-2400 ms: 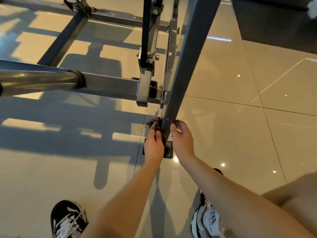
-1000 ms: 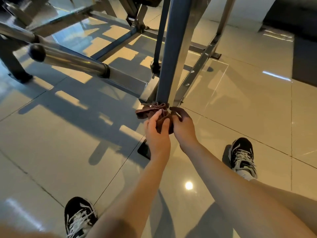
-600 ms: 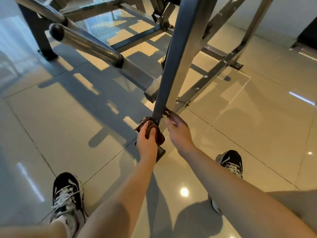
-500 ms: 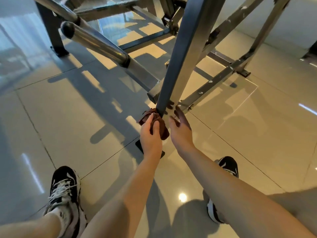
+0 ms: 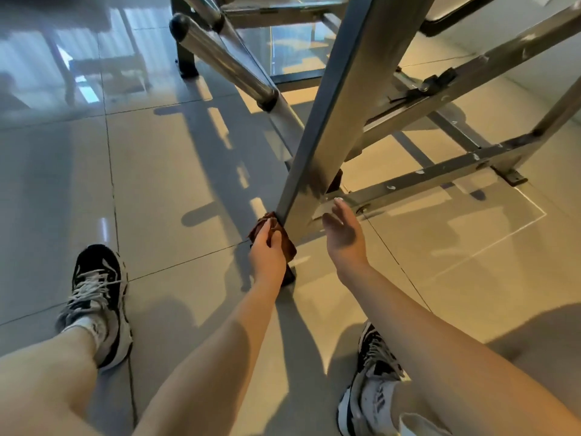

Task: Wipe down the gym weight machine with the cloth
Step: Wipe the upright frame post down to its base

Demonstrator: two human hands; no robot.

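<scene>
Brown cloth (image 5: 284, 243), grey metal frame (image 5: 339, 105), beige glossy floor tiles (image 5: 176, 221), seemingly black-and-white sneakers (image 5: 97, 297).

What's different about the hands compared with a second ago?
The right hand let go of the cloth and drew back from the post, fingers now open. The left hand still grips the cloth against the post's lower end.

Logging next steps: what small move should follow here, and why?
Probably slide the left hand with the crumpled brown cloth up the slanted grey metal post: the cloth sits pressed at its foot, and the open right hand holds nothing.
</scene>
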